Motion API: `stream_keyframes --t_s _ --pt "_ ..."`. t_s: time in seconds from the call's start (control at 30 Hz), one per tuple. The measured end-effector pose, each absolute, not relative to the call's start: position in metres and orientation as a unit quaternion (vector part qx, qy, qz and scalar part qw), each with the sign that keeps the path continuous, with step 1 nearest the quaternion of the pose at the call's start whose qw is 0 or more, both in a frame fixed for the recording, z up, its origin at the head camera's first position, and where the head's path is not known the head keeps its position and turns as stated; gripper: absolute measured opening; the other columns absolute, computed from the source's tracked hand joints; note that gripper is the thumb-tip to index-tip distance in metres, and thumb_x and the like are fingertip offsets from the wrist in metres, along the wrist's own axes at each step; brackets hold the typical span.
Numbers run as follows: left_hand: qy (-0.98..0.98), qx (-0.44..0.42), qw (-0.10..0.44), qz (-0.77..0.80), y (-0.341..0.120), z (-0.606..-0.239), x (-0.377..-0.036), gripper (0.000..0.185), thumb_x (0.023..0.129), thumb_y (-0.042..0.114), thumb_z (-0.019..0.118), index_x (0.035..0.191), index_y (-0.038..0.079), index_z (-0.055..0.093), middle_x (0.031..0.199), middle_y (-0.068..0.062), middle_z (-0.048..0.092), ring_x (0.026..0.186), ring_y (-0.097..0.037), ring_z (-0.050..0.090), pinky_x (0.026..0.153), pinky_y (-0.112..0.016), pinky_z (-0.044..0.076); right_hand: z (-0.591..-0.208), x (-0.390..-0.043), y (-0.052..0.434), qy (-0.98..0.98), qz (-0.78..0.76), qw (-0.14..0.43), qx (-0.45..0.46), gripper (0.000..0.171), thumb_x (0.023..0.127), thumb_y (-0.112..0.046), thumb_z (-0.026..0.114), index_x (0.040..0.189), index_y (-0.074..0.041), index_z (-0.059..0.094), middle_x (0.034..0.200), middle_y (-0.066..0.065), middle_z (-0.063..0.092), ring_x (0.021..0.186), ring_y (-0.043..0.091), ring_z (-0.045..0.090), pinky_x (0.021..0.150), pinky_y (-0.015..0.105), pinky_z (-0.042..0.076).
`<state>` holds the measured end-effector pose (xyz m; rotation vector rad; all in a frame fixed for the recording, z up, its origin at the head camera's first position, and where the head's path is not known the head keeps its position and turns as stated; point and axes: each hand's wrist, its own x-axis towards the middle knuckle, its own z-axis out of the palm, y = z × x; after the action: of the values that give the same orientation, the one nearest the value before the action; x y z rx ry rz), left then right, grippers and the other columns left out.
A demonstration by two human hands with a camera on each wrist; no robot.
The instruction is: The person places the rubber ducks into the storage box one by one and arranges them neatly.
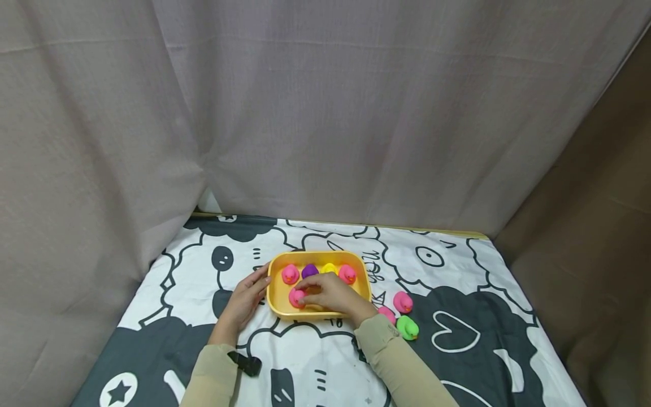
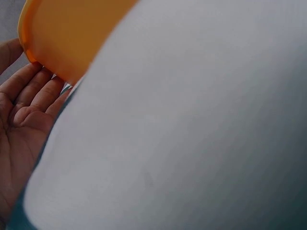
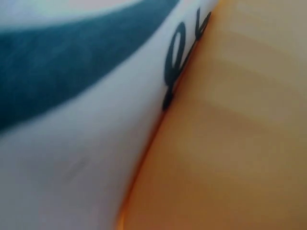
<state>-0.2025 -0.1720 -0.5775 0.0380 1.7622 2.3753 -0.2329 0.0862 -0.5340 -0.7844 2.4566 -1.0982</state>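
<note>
A yellow tray (image 1: 317, 254) sits mid-table on a black-and-white cartoon cloth. Along its far side stand a pink duck (image 1: 290, 274), a purple duck (image 1: 309, 271), a yellow duck (image 1: 329, 268) and another pink duck (image 1: 347, 274). My right hand (image 1: 305, 294) reaches into the tray's near left part and pinches a third pink duck (image 1: 295, 298). My left hand (image 1: 256, 282) lies flat against the tray's left wall, fingers straight. In the left wrist view my fingers (image 2: 38, 91) touch the orange tray edge (image 2: 62, 38). The right wrist view shows only the tray wall (image 3: 230, 143) and cloth.
Right of the tray, on the cloth, lie two pink ducks (image 1: 403, 302) (image 1: 386, 314) and a green duck (image 1: 407, 327). Beige curtains close in the back and both sides. A small black clip (image 1: 246, 363) sits at my left sleeve.
</note>
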Motion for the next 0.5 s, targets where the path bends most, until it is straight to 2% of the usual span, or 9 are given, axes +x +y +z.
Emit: stream_keyframes --t_s 0.2,0.5 --pt "0.592 0.003 0.090 0.801 -0.1721 -0.5791 -0.2033 0.050 0.103 0.016 0.057 0.152 0.013 0.047 0.158 -0.001 0.040 0.144 -0.018 0.038 0.113 -0.030 0.039 -0.5352 -0.2336 0.0851 0.866 -0.380 0.154 -0.287 0.030 0.083 -0.039 0.082 0.112 -0.032 0.076 0.101 -0.022 0.069 0.102 0.009 0.062 0.096 0.029 0.052" --pt "0.597 0.005 0.089 0.797 -0.1720 -0.5802 -0.2035 0.049 0.103 0.016 0.057 0.151 0.014 0.047 0.158 -0.001 0.040 0.143 -0.018 0.039 0.113 -0.031 0.039 -0.5348 -0.2337 0.0854 0.871 -0.373 0.160 -0.276 0.029 0.084 -0.041 0.081 0.112 -0.036 0.075 0.104 -0.022 0.068 0.104 0.007 0.059 0.100 0.032 0.050"
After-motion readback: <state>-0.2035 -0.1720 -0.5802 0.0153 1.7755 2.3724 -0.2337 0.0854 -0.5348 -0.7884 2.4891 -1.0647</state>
